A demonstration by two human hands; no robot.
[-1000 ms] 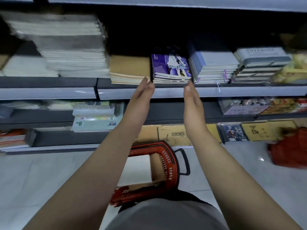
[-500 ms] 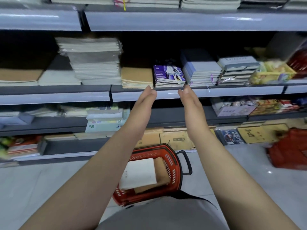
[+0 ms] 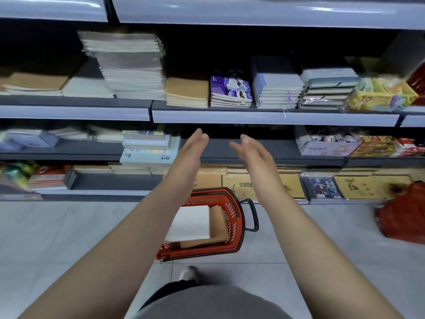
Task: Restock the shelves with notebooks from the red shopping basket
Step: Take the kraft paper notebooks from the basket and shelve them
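Note:
A stack of purple-covered notebooks (image 3: 230, 93) lies on the middle shelf (image 3: 273, 117), between a stack of brown notebooks (image 3: 186, 93) and a stack of blue-grey ones (image 3: 277, 88). My left hand (image 3: 190, 153) and my right hand (image 3: 251, 153) hang in the air below that shelf's front edge, palms facing each other, fingers straight, holding nothing. On the floor beneath them stands the red shopping basket (image 3: 234, 217), with a white notebook (image 3: 190, 223) and a brown notebook (image 3: 218, 226) inside.
A tall stack of wrapped white notebooks (image 3: 128, 65) fills the shelf's left part. Lower shelves hold boxes and yellow books (image 3: 354, 187). A red bag (image 3: 404, 212) sits on the grey tiled floor at the right. My shoe (image 3: 187, 272) is just behind the basket.
Both hands have drawn back and down from the purple notebook stack on the shelf edge, now empty below it. The view has pulled away, showing more shelves and basket.

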